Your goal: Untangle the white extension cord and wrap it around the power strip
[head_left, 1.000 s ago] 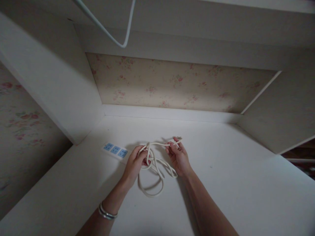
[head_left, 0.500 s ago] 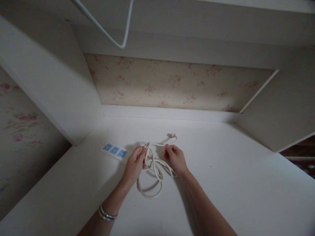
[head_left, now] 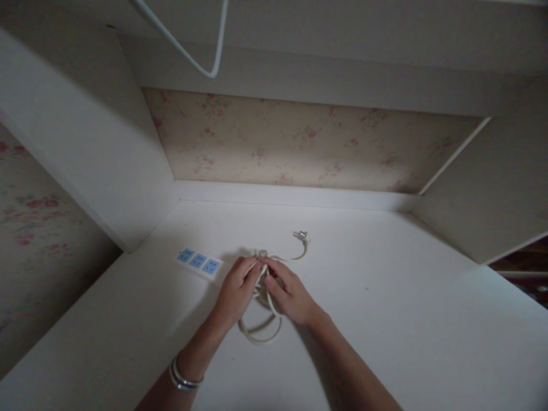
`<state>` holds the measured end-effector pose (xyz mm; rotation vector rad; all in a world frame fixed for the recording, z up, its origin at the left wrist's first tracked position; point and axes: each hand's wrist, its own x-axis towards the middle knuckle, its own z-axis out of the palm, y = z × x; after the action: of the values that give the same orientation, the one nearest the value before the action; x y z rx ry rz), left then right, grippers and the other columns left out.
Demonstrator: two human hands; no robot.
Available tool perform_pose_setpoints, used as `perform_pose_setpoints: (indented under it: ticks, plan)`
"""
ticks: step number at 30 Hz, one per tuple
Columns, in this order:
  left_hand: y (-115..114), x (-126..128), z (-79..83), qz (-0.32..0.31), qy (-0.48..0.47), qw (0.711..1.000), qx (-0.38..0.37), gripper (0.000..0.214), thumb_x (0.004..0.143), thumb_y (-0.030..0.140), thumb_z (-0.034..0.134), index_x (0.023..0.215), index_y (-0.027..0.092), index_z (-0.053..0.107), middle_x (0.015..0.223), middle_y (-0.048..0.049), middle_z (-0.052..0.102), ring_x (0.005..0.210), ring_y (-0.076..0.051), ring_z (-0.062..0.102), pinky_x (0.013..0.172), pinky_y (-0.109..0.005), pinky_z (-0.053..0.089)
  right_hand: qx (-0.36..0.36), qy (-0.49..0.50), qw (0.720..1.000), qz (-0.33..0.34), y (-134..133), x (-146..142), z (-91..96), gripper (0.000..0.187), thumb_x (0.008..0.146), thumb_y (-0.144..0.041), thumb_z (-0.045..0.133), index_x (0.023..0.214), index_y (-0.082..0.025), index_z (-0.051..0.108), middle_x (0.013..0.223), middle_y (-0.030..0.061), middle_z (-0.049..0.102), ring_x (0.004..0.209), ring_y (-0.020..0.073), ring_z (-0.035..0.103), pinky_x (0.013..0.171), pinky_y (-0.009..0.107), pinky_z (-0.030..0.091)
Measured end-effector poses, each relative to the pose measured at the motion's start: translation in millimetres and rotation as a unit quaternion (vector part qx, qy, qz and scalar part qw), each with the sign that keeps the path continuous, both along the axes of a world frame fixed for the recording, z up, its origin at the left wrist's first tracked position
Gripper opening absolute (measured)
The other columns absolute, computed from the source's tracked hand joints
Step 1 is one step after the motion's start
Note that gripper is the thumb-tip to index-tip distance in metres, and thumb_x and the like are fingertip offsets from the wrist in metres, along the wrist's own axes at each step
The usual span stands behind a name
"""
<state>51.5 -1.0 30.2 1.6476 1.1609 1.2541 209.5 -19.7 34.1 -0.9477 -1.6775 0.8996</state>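
A cream power cord (head_left: pixel 261 334) lies in loose loops on the white desk (head_left: pixel 385 319). Its plug end (head_left: pixel 302 234) rests on the desk a little beyond the hands. My left hand (head_left: pixel 234 291) pinches the gathered loops, and a silver bracelet sits on that wrist. My right hand (head_left: pixel 289 294) has come in against the left one, its fingers closed over the same bunch of cord. The cord runs left toward a white power strip (head_left: pixel 199 262) with blue sockets.
White side panels (head_left: pixel 85 154) wall the desk on the left and right. Floral wallpaper (head_left: pixel 299 142) covers the back. A shelf runs overhead, and a thin white cable loop (head_left: pixel 209 71) hangs below it.
My right hand let go of the plug end, which now lies on the desk, and slid left to meet my left hand on the bundled loops.
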Motion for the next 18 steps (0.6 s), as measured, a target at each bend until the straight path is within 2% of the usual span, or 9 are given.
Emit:
perform_pose_setpoints:
  ticks: [3, 5, 8, 11, 13, 15, 18]
  plan:
    - [-2.7, 1.3, 1.7, 0.003, 0.031, 0.999, 0.008, 0.023, 0.088, 0.037, 0.053, 0.096, 0.023, 0.07, 0.094, -0.0047, 0.064, 0.093, -0.02, 0.057, 0.088, -0.03, 0.041, -0.016, -0.018, 0.998, -0.059, 1.3, -0.9, -1.5, 0.027, 0.093, -0.039, 0.047, 0.108, -0.026, 0.064, 0.101, 0.0026, 0.067, 0.092, 0.0177, 0.059, 0.084, 0.029, 0.044]
    - [-4.1, 1.9, 3.6, 0.008, 0.019, 1.0, 0.001, 0.023, 0.087, 0.038, 0.054, 0.094, 0.023, 0.07, 0.092, -0.0045, 0.064, 0.091, -0.02, 0.056, 0.086, -0.03, 0.041, -0.037, -0.02, 0.994, -0.101, 4.0, 0.7, -4.1, 0.025, 0.092, -0.042, 0.048, 0.1, -0.024, 0.064, 0.088, 0.0004, 0.066, 0.078, 0.0156, 0.058, 0.073, 0.026, 0.044]
    - [-3.6, -0.7, 6.0, 0.036, -0.037, 0.999, -0.012, 0.022, 0.085, 0.04, 0.057, 0.086, 0.022, 0.069, 0.088, -0.0038, 0.063, 0.087, -0.019, 0.055, 0.082, -0.028, 0.042, -0.085, 0.015, 0.987, -0.138, 10.9, 4.8, -10.1, 0.026, 0.089, -0.046, 0.05, 0.092, -0.023, 0.062, 0.078, -0.0017, 0.064, 0.067, 0.014, 0.055, 0.063, 0.025, 0.042]
    - [-1.0, -7.5, 9.6, 0.051, -0.123, 0.99, -0.044, 0.021, 0.082, 0.04, 0.061, 0.08, 0.019, 0.066, 0.073, -0.0006, 0.058, 0.075, -0.016, 0.053, 0.074, -0.026, 0.041, -0.133, 0.091, 0.97, -0.179, 20.8, 10.0, -18.7, 0.025, 0.086, -0.047, 0.054, 0.086, -0.022, 0.06, 0.081, -0.0006, 0.066, 0.069, 0.0145, 0.057, 0.064, 0.025, 0.044]
    - [0.0, -12.0, 14.3, 0.019, -0.217, 0.972, -0.092, 0.02, 0.079, 0.038, 0.064, 0.079, 0.018, 0.064, 0.069, 0.0005, 0.055, 0.069, -0.014, 0.051, 0.068, -0.026, 0.041, -0.158, 0.148, 0.954, -0.207, 27.3, 13.6, -24.5, 0.023, 0.083, -0.045, 0.056, 0.086, -0.022, 0.058, 0.087, 0.001, 0.068, 0.074, 0.0156, 0.059, 0.065, 0.026, 0.046]
    - [-0.3, -15.0, 20.4, -0.025, -0.315, 0.936, -0.153, 0.018, 0.076, 0.034, 0.066, 0.08, 0.017, 0.062, 0.074, 0.0002, 0.057, 0.061, -0.01, 0.049, 0.061, -0.026, 0.039, -0.172, 0.195, 0.939, -0.226, 32.4, 16.9, -29.3, 0.021, 0.08, -0.042, 0.059, 0.087, -0.022, 0.056, 0.088, 0.0022, 0.068, 0.077, 0.0166, 0.061, 0.065, 0.026, 0.048]
    - [-2.8, -16.3, 27.9, -0.074, -0.393, 0.886, -0.234, 0.019, 0.077, 0.034, 0.064, 0.073, 0.018, 0.055, 0.075, 0.0019, 0.058, 0.045, -0.005, 0.038, 0.049, -0.024, 0.032, -0.178, 0.227, 0.925, -0.247, 36.8, 21.3, -34.4, 0.022, 0.077, -0.04, 0.061, 0.089, -0.022, 0.057, 0.086, 0.0019, 0.067, 0.072, 0.0159, 0.06, 0.06, 0.025, 0.048]
